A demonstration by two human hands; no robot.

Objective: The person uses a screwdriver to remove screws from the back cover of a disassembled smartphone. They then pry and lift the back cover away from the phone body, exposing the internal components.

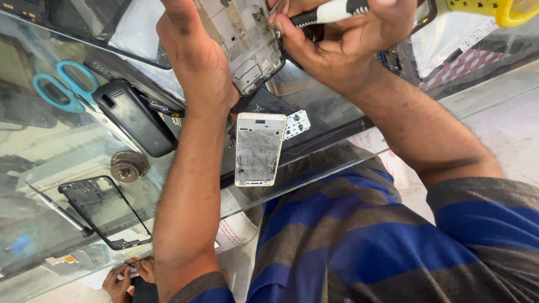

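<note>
Two bare hands work at the far edge of a glass desk (314, 120), seen from above. Left hand (196, 62) is closed around a stripped phone chassis (250, 42), its metal inner frame exposed, held tilted just above the glass. Right hand (342, 45) pinches a black-and-white screwdriver (331, 11) — fingers fully closed on the handle, tip at the chassis's upper right edge. On the glass below lie a white phone back plate (258, 148), a small green-dotted circuit board (296, 123) touching its corner, a black handset (132, 115), blue-handled scissors (62, 87), a black phone bezel (104, 210) and a round metal weight (128, 165).
</note>
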